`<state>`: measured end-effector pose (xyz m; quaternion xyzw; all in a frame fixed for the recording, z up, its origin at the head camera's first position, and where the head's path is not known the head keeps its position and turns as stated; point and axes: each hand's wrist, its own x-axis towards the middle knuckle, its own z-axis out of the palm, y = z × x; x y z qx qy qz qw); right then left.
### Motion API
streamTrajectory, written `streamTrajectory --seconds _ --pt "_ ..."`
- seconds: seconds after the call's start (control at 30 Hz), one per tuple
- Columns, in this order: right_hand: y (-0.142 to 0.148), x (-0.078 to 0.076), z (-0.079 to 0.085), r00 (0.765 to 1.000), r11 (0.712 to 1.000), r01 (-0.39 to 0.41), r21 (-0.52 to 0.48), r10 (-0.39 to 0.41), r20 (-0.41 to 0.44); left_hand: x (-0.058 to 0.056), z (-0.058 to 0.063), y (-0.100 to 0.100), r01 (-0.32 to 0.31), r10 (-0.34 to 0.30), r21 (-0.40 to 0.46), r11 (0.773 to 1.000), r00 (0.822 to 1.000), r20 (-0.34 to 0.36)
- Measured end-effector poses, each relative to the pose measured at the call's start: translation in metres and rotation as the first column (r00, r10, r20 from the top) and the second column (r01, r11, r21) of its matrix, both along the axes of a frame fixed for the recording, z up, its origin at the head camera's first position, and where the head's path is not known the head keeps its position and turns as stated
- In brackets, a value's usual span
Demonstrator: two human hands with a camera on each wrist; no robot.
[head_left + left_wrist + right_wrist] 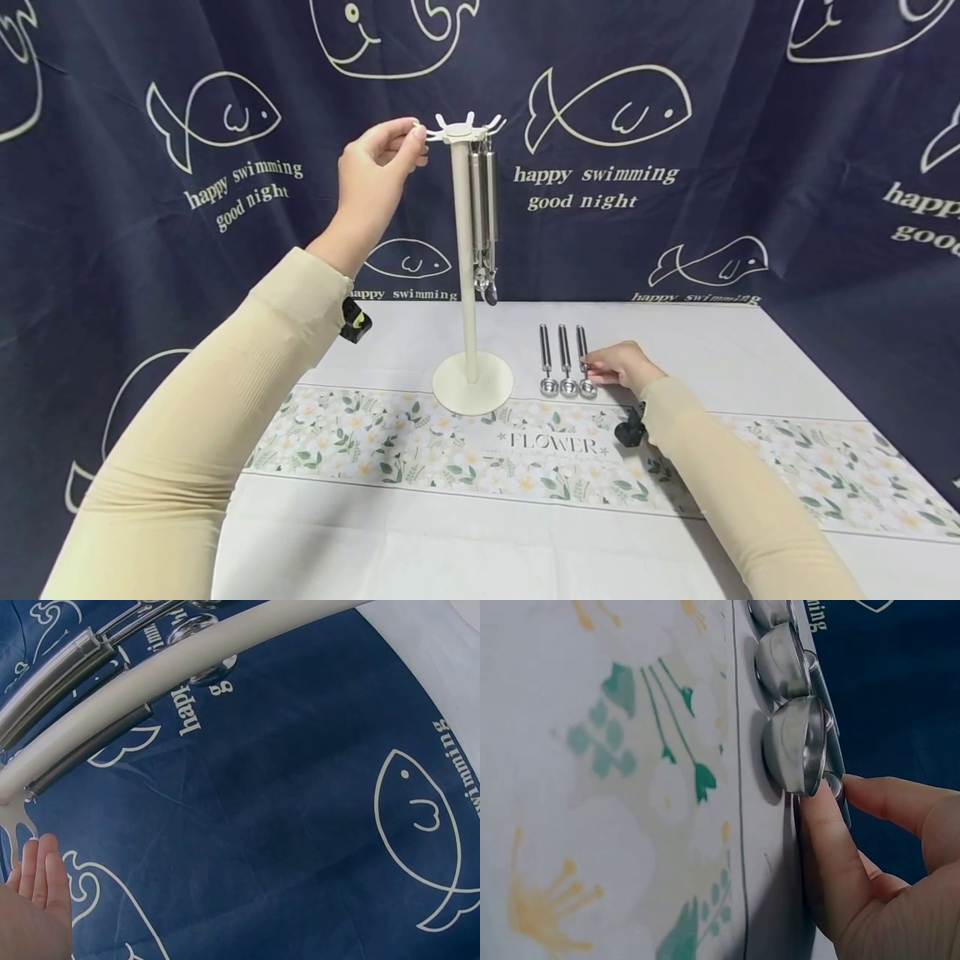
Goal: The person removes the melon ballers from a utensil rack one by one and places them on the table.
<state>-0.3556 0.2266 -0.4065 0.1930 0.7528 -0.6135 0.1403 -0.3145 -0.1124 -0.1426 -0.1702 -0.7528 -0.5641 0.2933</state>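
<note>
A cream utensil stand [466, 258] rises from a round base, with a ring of hooks at its top. My left hand [378, 167] pinches the tip of a left-side hook between thumb and fingers. Several steel utensils [483, 200] hang by their handles from the stand's right side. Flat on the table lie three small steel spoons with deep round bowls, side by side: a left one [546, 354], a middle one [566, 358] and a right one [582, 343]. With thumb and index finger, my right hand [621, 365] pinches the right spoon's handle just behind its bowl [795, 746].
A white cloth [390, 533] covers the table, and a floral runner [337, 433] with the word FLOWER crosses it. Behind hangs a dark blue curtain [585, 250] with fish drawings. The stand's base [457, 396] overlaps the runner's back edge.
</note>
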Motion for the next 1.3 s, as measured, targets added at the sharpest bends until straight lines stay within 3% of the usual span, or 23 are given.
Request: streamTrajectory --seconds 0.23,0.7,1.3 --pt "0.0001 0.0012 0.0004 0.999 1.000 -0.028 -0.002 0.028 -0.022 0.0030 0.0007 0.0009 0.008 -0.008 0.015 1.000 1.000 -0.005" --pt "-0.0032 0.0009 -0.0015 0.999 0.996 0.040 0.078 -0.038 -0.020 0.0005 -0.0008 0.0011 0.002 -0.002 0.005 1.000 1.000 0.001" --pt "-0.0050 -0.0034 -0.0015 1.000 0.997 0.018 0.081 -0.017 -0.019 0.0032 0.0002 0.0022 0.022 -0.023 0.037 0.999 1.000 0.010"
